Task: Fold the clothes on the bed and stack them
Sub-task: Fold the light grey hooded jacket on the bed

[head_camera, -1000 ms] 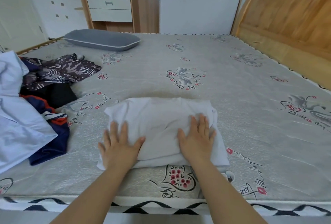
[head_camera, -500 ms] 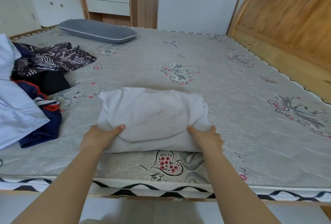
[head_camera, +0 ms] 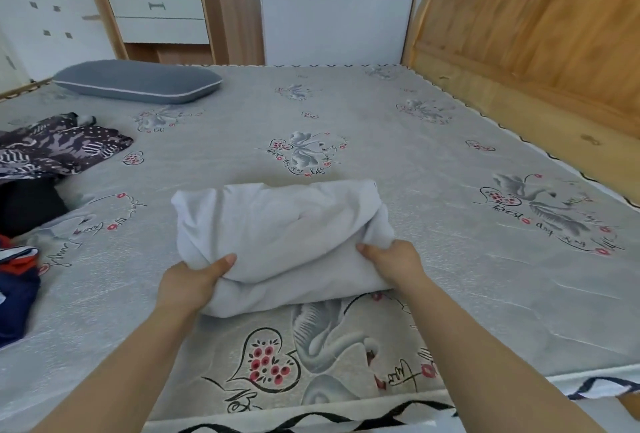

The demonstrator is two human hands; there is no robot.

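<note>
A folded white garment (head_camera: 277, 228) lies in the middle of the bed (head_camera: 433, 162), its near edge lifted off the mattress. My left hand (head_camera: 188, 285) grips its near left corner, thumb on top and fingers tucked under the cloth. My right hand (head_camera: 393, 259) grips the near right corner in the same way. A pile of unfolded clothes sits at the left edge: a dark patterned piece (head_camera: 59, 147), a black one (head_camera: 27, 205) and a navy one with red and white trim (head_camera: 15, 290).
A grey pillow (head_camera: 138, 81) lies at the far left of the bed. A wooden headboard (head_camera: 540, 37) runs along the right side. Behind the bed stand a wooden cabinet with white drawers (head_camera: 157, 15) and a white wall.
My hands went from pressing flat on top of the white garment to gripping its near corners. The near edge has risen off the mattress and the bundle has shifted slightly away from the bed's edge.
</note>
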